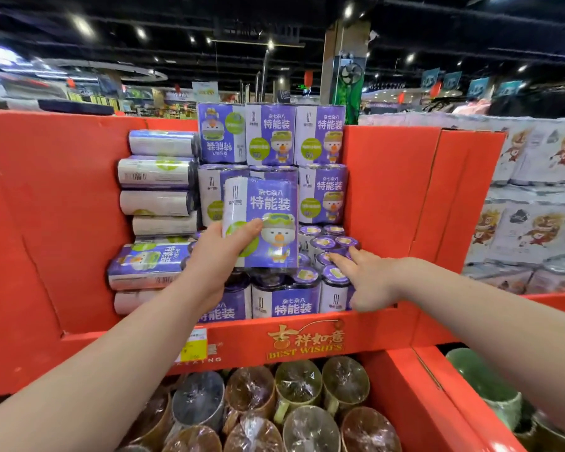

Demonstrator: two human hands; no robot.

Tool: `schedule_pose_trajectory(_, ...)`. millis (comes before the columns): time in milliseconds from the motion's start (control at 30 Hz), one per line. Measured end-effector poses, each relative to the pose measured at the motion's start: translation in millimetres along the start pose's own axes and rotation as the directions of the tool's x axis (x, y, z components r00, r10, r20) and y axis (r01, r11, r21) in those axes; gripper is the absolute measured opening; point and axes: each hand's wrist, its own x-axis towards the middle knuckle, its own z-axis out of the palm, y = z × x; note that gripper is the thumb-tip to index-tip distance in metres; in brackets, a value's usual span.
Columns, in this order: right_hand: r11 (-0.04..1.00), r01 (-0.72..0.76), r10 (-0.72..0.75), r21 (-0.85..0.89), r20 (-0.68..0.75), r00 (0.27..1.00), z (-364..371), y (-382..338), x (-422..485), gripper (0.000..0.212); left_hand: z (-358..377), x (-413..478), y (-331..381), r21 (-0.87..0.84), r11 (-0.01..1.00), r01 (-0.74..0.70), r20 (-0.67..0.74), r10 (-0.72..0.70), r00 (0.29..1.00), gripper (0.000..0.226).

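While the left hand (221,256) grips a purple pack of rolls (268,220) from below and the side, thumb curled across its front and the other fingers hidden behind it, the pack stands upright in the air. It is just in front of the middle of the stack (320,138) that fills the red cardboard bin (388,190). The right hand (369,282) holds nothing: its fingers are stretched forward, and the tips touch the round tops of the low packs (335,252) at the right end of the stack, near the bin's right wall. Behind the held pack, the same purple packs stand in rows up to the bin's back edge, and the one at the top left is turned upside down. Toward the bin's left wall lie sideways packs (157,174), piled one over another. On the bin's front edge is gold lettering (305,340), with a yellow-and-white price tag (194,349) just left of it. Below that edge a second red bin (405,402) holds mugs (297,383) wrapped in film. Beyond the first bin's right wall, white packages (535,190) are stacked.
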Motion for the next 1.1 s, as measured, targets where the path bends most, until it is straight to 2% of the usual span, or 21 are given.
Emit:
schedule_pose_trajectory(67,0.999,0.009,-0.01,0.038,0.025,1.0,-2.2,0.2,-0.6,0.092,-0.1,-2.2,2.0,0.006,1.0,0.018,0.004,-0.018,1.0,0.08)
schedule_pose_trajectory(133,0.985,0.042,-0.046,0.166,0.022,0.999,-14.1,0.5,-4.0,0.096,0.0,-5.1,6.5,-0.014,0.999,0.046,0.014,-0.046,0.999,0.082)
schedule_pose_trajectory(200,0.918,0.139,-0.095,0.372,-0.133,0.987,-39.2,-4.7,-10.9,0.096,1.5,-8.9,14.0,-0.032,0.998,0.057,0.029,-0.056,0.998,0.085)
schedule_pose_trajectory(300,0.729,0.337,-0.071,0.595,-0.425,0.903,-83.6,-22.3,-21.0,0.095,3.8,-10.4,25.3,-0.033,0.999,0.016,0.046,-0.015,0.999,0.082)
schedule_pose_trajectory(333,0.694,0.386,-0.064,0.608,-0.482,0.874,-94.8,-28.9,-22.0,0.094,4.6,-11.6,28.8,-0.031,1.0,-0.005,0.048,0.006,0.999,0.076)
schedule_pose_trajectory(400,0.7,0.413,-0.065,0.582,-0.524,0.849,-110.2,-39.6,-20.1,0.089,3.8,-11.9,33.0,-0.016,0.999,-0.037,0.065,0.038,0.997,0.071)
schedule_pose_trajectory(467,0.712,0.391,-0.082,0.584,-0.484,0.871,-120.2,-44.6,-17.3,0.081,-1.1,-9.0,34.3,0.06,0.997,-0.055,0.076,0.05,0.996,0.059)
schedule_pose_trajectory(533,0.722,0.389,-0.103,0.572,-0.467,0.878,-129.8,-42.3,-15.2,0.076,-8.9,-6.1,34.1,0.193,0.979,-0.059,0.062,0.048,0.997,0.034)
schedule_pose_trajectory(600,0.746,0.38,-0.066,0.547,-0.506,0.86,-145.0,-35.5,-12.1,0.072,-21.4,-1.9,29.0,0.395,0.918,-0.042,0.028,0.034,0.999,0.027)
schedule_pose_trajectory(633,0.751,0.373,-0.027,0.545,-0.539,0.842,-153.5,-31.3,-10.2,0.071,-28.1,-0.1,23.8,0.539,0.841,-0.048,0.045,0.028,0.999,0.028)
schedule_pose_trajectory(700,0.746,0.375,0.052,0.55,-0.61,0.791,-170.9,-23.5,-3.6,0.073,-36.9,3.3,9.8,0.814,0.57,-0.114,0.154,-0.021,0.988,0.033)
schedule_pose_trajectory(733,0.751,0.377,0.081,0.542,-0.642,0.762,-178.9,-20.9,1.6,0.075,-38.7,4.0,3.8,0.883,0.441,-0.158,0.197,-0.043,0.979,0.033)
schedule_pose_trajectory(767,0.76,0.375,0.104,0.53,-0.67,0.735,-185.3,-18.5,6.5,0.077,-38.8,4.2,-0.4,0.914,0.358,-0.188,0.221,-0.053,0.974,0.034)
schedule_pose_trajectory(800,0.768,0.374,0.12,0.52,-0.69,0.714,-191.3,-18.9,13.6,0.078,-38.7,4.8,-2.1,0.924,0.33,-0.193,0.224,-0.059,0.973,0.034)
schedule_pose_trajectory(867,0.779,0.374,0.129,0.503,-0.712,0.69,-200.9,-24.8,28.1,0.08,-38.6,7.2,-3.4,0.92,0.337,-0.2,0.226,-0.041,0.973,0.035)
schedule_pose_trajectory(1000,0.815,0.387,0.073,0.431,-0.739,0.669,-217.7,-51.5,63.1,0.075,-42.3,9.7,-4.9,0.917,0.339,-0.211,0.234,-0.027,0.972,0.037)
schedule_pose_trajectory(1100,0.834,0.393,0.03,0.388,-0.743,0.669,-229.4,-67.3,89.7,0.08,-42.9,8.5,-4.4,0.913,0.356,-0.199,0.223,-0.027,0.974,0.036)
